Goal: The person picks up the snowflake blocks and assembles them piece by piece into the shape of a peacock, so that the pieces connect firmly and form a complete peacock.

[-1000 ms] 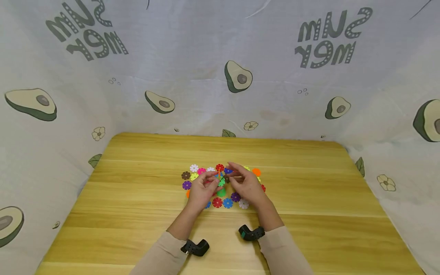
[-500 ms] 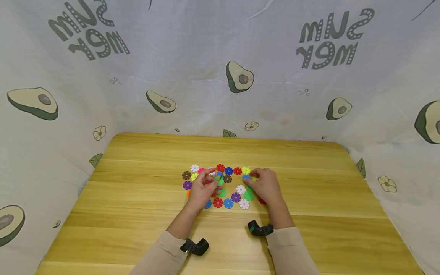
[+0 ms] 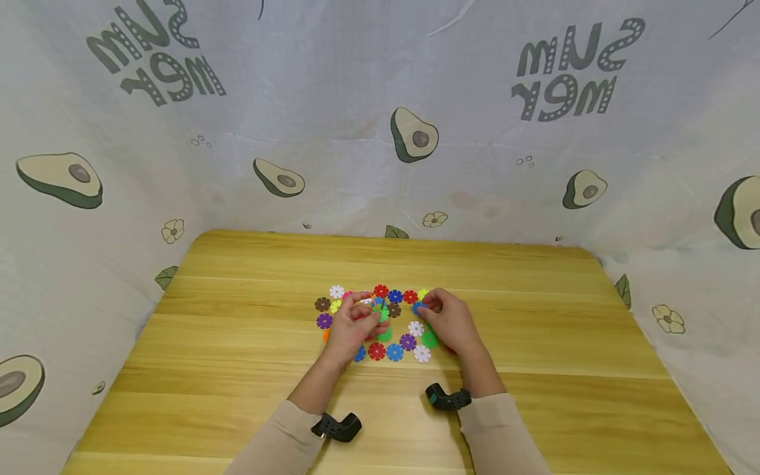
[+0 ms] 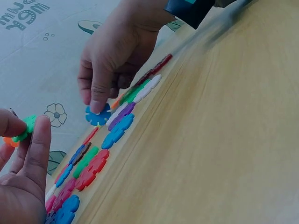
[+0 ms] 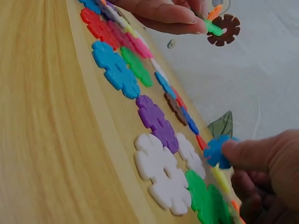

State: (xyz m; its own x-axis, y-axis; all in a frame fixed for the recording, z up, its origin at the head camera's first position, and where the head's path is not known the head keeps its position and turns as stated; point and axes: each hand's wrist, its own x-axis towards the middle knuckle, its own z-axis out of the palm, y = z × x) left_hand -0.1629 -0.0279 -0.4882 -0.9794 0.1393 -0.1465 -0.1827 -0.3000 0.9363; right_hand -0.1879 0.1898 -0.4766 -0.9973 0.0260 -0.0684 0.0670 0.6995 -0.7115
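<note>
A blue, round, notched plastic disc (image 5: 215,151) is pinched in the right hand (image 3: 452,323), just over the right part of the spread of loose discs. The thumb lies flat on its face and the other fingers curl in behind, leaving no gap but the disc's thickness. Whether its lower edge touches the table is hard to tell.

To its left, the left hand (image 3: 350,328) holds a small joined piece above the spread: a bright green notched plastic disc (image 3: 383,313) between thumb and finger, with a dark brown notched plastic disc (image 5: 232,27) and an orange plastic piece (image 4: 10,141) set at angles to it. Its remaining fingers are spread loosely.

The step in hand looks like picking out a further disc for this piece. The next move probably calls for bringing the blue disc across, turning it edge-on and lining up a notch with one on the joined piece, while the left hand keeps a steady pinch.

Beneath lie more discs, among them a purple plastic disc (image 5: 153,116) and a white plastic disc (image 5: 152,156), flat on the wood-grain table (image 3: 237,396). Beyond hangs a pale avocado-print cloth (image 3: 332,86).
</note>
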